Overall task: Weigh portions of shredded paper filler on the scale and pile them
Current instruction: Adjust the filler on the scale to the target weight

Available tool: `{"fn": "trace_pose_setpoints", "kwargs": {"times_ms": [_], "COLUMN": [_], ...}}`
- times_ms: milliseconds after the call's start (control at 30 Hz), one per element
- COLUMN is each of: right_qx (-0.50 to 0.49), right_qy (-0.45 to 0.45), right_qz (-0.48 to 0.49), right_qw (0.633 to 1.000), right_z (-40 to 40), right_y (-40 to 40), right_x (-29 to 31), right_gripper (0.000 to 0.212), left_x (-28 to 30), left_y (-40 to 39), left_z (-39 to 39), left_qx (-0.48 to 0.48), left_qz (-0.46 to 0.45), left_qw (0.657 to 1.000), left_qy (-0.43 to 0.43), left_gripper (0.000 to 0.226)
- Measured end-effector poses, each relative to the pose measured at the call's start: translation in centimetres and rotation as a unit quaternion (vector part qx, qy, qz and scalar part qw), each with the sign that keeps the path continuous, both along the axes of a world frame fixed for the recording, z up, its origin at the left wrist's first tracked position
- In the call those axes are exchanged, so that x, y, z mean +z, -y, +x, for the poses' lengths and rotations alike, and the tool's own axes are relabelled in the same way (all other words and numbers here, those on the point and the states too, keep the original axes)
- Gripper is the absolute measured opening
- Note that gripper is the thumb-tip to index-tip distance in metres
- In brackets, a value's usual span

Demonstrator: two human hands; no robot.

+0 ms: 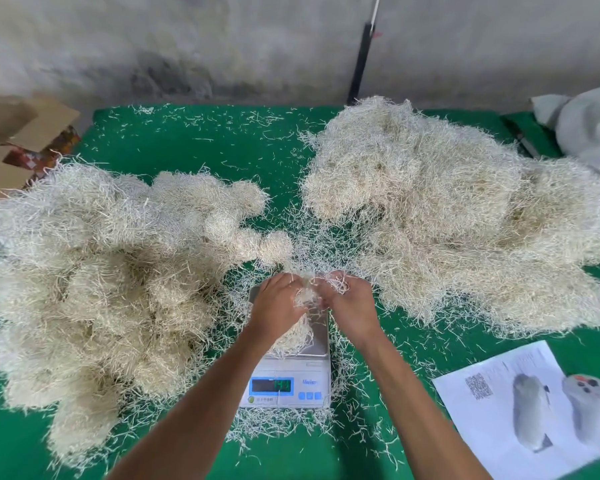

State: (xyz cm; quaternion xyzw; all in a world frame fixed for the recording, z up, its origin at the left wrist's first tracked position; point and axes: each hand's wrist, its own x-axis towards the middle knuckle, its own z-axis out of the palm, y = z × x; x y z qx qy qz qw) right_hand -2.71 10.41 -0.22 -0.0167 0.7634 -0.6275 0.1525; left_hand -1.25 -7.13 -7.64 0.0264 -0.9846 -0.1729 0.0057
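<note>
A small white digital scale (291,382) with a lit display stands on the green table near the front middle. A clump of cream shredded paper (293,336) lies on its steel platform. Above the platform my left hand (274,306) and my right hand (349,303) both grip a tuft of shreds (309,292) between them, fingers curled into it. A wide heap of rounded portions (94,271) spreads over the left of the table. A larger loose heap of shredded paper (458,220) fills the right.
Loose shreds litter the green table (194,140) around the scale. A printed white sheet (530,414) lies at the front right. Cardboard boxes (18,133) stand at the far left, a grey cloth bundle (589,126) at the far right, a wall behind.
</note>
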Motion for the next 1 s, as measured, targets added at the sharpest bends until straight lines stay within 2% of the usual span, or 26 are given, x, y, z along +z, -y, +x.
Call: {"fn": "trace_pose_setpoints", "kwargs": {"times_ms": [100, 200, 300, 400, 467, 500, 600, 667, 733, 767, 833, 900, 967, 1000], "right_qx": [0.018, 0.088, 0.035, -0.015, 0.030, 0.050, -0.023, -0.050, 0.016, 0.015, -0.047, -0.078, -0.024, 0.019], "right_qy": [-0.007, 0.018, -0.014, -0.009, 0.022, 0.024, 0.036, 0.050, 0.065, 0.072, 0.066, 0.049, 0.045, 0.040], "right_qz": [0.023, 0.077, 0.040, 0.025, 0.070, 0.062, -0.040, -0.028, 0.003, -0.001, -0.036, -0.049, -0.024, 0.004], "right_qw": [1.000, 0.993, 0.998, 1.000, 0.997, 0.997, 0.998, 0.997, 0.998, 0.997, 0.996, 0.995, 0.998, 0.999], "right_z": [1.5, 2.1, 0.5, 0.7, 1.6, 1.7, 1.0, 1.7, 2.8, 2.7, 1.6, 0.9, 1.3, 1.5], "right_y": [0.4, 0.3, -0.7, -0.1, 0.1, -0.1, -0.2, 0.8, 1.7, 1.4, -0.1, -0.3, 1.1, 1.6], "right_x": [-1.0, -1.1, -0.2, -0.6, -0.5, -0.3, 0.5, 0.1, -0.5, -0.6, 0.0, 0.1, 0.3, 0.3], "right_gripper": [0.013, 0.026, 0.030, 0.047, 0.042, 0.040, 0.039, 0.038, 0.030, 0.026, 0.038, 0.047, 0.040, 0.028], "left_x": [1.3, 2.0, 1.9, 2.0, 2.1, 2.0, 2.0, 2.3, 2.6, 2.8, 2.9, 3.3, 3.2, 3.0], "left_y": [0.1, 0.9, 1.1, 0.3, 0.7, 1.3, 2.1, 1.3, 1.1, 1.5, 2.5, 2.0, 1.1, 1.1], "left_z": [-1.1, -1.3, -0.7, -0.5, -0.2, -0.1, 0.2, -0.2, -0.2, -0.3, -0.3, -0.3, -0.1, 0.0], "left_qx": [0.013, -0.015, -0.020, 0.015, 0.020, 0.010, 0.009, 0.030, 0.049, 0.048, 0.038, 0.020, 0.001, 0.002], "left_qz": [0.043, 0.008, 0.009, 0.092, 0.089, 0.082, 0.052, 0.082, 0.109, 0.096, 0.041, 0.034, 0.044, 0.053], "left_qw": [0.999, 1.000, 0.999, 0.996, 0.996, 0.997, 0.998, 0.995, 0.993, 0.994, 0.998, 0.999, 0.999, 0.998], "left_qy": [0.019, 0.020, 0.041, 0.016, 0.006, 0.011, 0.045, 0.037, 0.024, 0.027, 0.042, 0.037, 0.010, -0.017], "left_gripper": [0.067, 0.061, 0.046, 0.056, 0.057, 0.056, 0.055, 0.055, 0.058, 0.059, 0.060, 0.061, 0.057, 0.055]}}
